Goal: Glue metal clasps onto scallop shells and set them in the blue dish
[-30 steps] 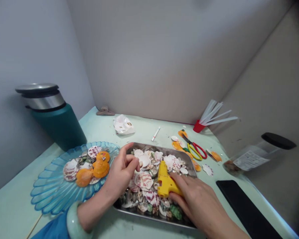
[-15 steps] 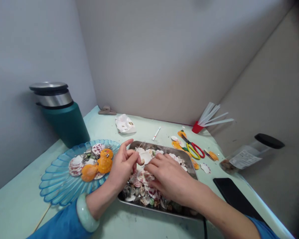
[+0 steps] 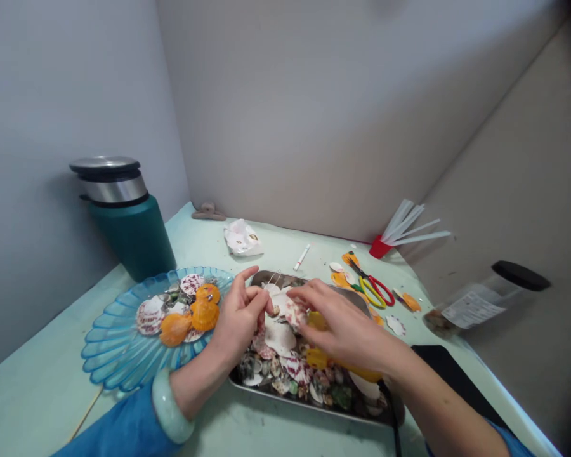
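Observation:
A metal tray (image 3: 309, 404) full of white, pink-speckled and small mixed shells lies in front of me. Over its left rim, my left hand (image 3: 240, 314) pinches a small brownish piece (image 3: 273, 311) between thumb and finger. My right hand (image 3: 337, 327) is above the middle of the tray, its thumb and fingers closed on a pink-speckled shell (image 3: 295, 312). Under that hand a yellow tool (image 3: 316, 357) with a black cord rests across the tray, partly hidden. A blue scalloped plate (image 3: 111, 346) at the left holds orange shells (image 3: 203, 315) and purple-striped shells (image 3: 150, 315).
A green bottle (image 3: 136, 235) stands at the back left. Behind the tray are a crumpled wrapper (image 3: 242, 238) and a white stick (image 3: 301, 257). Scissors (image 3: 379, 291), a red cup (image 3: 379, 246) of glue sticks, a clear jar (image 3: 478, 304) and a black phone-like object (image 3: 452, 381) are at the right.
My right hand has lifted from the shell pile with a speckled shell, uncovering white shells and the yellow tool. My left hand keeps its pinch. The whole view has shifted slightly.

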Available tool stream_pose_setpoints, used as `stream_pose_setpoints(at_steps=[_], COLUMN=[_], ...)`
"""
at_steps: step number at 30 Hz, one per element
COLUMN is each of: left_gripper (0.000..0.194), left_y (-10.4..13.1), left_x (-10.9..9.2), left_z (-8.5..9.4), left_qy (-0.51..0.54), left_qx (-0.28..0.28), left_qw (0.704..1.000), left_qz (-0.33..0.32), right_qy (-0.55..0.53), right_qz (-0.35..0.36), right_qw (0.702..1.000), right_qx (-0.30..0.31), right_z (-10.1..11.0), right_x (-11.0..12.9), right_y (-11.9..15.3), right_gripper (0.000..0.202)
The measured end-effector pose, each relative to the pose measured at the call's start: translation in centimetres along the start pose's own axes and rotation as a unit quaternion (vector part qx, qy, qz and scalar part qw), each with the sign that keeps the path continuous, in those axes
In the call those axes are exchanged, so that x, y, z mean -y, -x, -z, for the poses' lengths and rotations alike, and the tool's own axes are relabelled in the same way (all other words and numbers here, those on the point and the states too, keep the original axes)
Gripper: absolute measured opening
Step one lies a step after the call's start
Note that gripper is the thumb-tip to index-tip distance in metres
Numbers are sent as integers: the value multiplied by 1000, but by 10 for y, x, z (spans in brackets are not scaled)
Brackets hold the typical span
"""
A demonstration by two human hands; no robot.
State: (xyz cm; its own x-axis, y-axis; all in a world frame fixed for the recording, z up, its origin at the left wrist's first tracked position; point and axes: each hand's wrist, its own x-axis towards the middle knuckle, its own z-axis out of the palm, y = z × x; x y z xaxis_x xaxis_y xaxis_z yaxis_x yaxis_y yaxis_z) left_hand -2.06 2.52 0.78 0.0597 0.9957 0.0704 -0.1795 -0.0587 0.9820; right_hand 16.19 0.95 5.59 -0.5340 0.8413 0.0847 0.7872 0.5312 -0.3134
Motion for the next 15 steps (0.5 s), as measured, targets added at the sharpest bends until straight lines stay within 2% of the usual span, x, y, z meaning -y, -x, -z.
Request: stream_pose_setpoints(at_steps=[2, 5, 9, 11, 15], left_gripper=[50, 50, 52, 53, 54], left_y=[0, 3, 12, 17, 26], left_x=[-1, -4, -10, -12, -10], left_z=[0, 0, -4, -7, -10], left_qy=[-3, -2, 2, 3, -29], left_qx=[-1, 25, 77, 98, 148], left_qw=[1000, 1000, 997, 995, 988], left_qz=[-2, -10, -19, -22, -40], right_qy=[-111, -258, -434, -481, -493], right_qz=[-31, -65, -102, -114, -133], right_qw=[993, 963, 895, 869, 860], right_qx=[-29, -45, -11, -1, -1], right_z=[4, 5, 2, -2, -13], right_x=[-8, -14, -10, -8, -11], right_y=[6, 13, 19, 20, 20], right_gripper=[38, 36, 26, 29, 25])
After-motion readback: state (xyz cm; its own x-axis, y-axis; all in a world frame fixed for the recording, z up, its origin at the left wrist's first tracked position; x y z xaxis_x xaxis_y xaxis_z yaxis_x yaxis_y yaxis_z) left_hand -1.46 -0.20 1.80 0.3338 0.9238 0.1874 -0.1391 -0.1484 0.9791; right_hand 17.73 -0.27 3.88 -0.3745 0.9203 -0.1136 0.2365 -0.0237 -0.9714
